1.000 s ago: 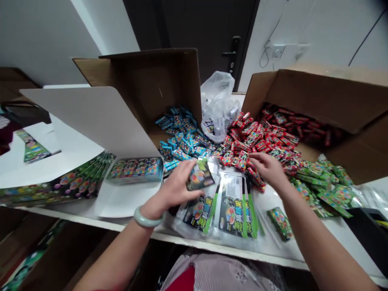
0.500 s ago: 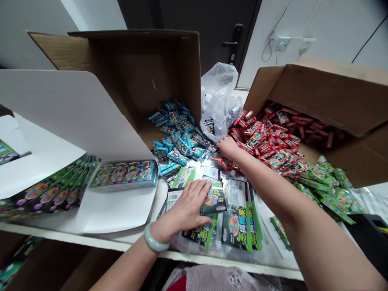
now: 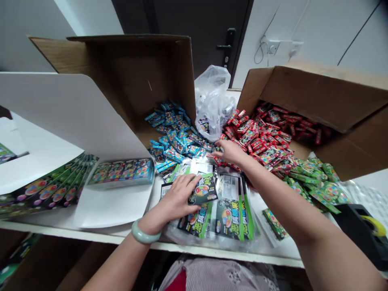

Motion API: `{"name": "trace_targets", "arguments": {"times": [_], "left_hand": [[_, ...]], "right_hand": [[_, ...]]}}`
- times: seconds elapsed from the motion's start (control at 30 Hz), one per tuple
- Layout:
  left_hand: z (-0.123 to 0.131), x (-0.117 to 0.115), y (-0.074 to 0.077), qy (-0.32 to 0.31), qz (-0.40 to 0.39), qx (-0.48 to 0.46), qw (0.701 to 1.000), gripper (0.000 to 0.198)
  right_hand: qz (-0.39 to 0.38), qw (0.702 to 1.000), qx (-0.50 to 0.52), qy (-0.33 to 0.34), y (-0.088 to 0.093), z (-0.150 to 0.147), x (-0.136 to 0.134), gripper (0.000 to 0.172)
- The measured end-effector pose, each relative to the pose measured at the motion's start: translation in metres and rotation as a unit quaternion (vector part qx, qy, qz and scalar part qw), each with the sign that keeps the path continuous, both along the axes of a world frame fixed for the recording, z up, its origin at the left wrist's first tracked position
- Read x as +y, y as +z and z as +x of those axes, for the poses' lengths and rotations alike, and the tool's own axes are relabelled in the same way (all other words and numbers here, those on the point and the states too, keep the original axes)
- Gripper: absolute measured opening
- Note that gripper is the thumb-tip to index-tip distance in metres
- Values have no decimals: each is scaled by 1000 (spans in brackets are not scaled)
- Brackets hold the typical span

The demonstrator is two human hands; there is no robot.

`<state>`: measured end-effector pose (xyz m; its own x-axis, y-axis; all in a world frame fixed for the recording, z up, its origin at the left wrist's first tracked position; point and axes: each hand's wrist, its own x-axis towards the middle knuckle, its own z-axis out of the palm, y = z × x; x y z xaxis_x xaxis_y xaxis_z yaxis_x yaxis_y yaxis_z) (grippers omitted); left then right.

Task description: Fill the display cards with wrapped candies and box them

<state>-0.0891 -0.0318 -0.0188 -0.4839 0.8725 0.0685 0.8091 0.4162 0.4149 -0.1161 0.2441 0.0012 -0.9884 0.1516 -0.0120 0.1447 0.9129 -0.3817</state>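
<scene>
My left hand (image 3: 177,198), with a pale green bangle at the wrist, lies with fingers spread on flat black-and-green printed packets (image 3: 203,189). More of these packets (image 3: 228,218) lie to its right. My right hand (image 3: 227,152) reaches to the near left edge of the red candy packs (image 3: 257,141), its fingers apart with nothing visible between them. Blue candy packs (image 3: 178,141) lie left of it, partly inside a box. Just behind my right hand stands a clear plastic bag (image 3: 212,101) with dark purple packs by its base.
Open cardboard boxes stand at the back left (image 3: 136,76) and right (image 3: 315,97). A white carton (image 3: 118,206) holds a row of small packs (image 3: 121,171). Green packs (image 3: 318,182) and a black tape dispenser (image 3: 357,230) are at the right.
The view has shifted slightly, moving the scene left. My right hand has drawn a little away from the plastic bag and its fingers have opened. My left hand stays on the packets.
</scene>
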Motion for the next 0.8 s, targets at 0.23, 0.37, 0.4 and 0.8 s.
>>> {"name": "trace_targets", "arguments": {"times": [0.23, 0.37, 0.4, 0.8], "left_hand": [[-3, -14, 17, 7, 62, 37, 997, 88], [-10, -26, 16, 26, 102, 71, 992, 86], [-11, -28, 16, 30, 109, 78, 991, 86], [-3, -30, 13, 23, 95, 98, 990, 85]], "right_hand": [[-194, 976, 54, -87, -10, 34, 2, 26], [-353, 923, 87, -127, -9, 82, 20, 38], [-387, 909, 89, -130, -10, 94, 22, 40], [-626, 761, 86, -145, -8, 159, 1, 54]]}}
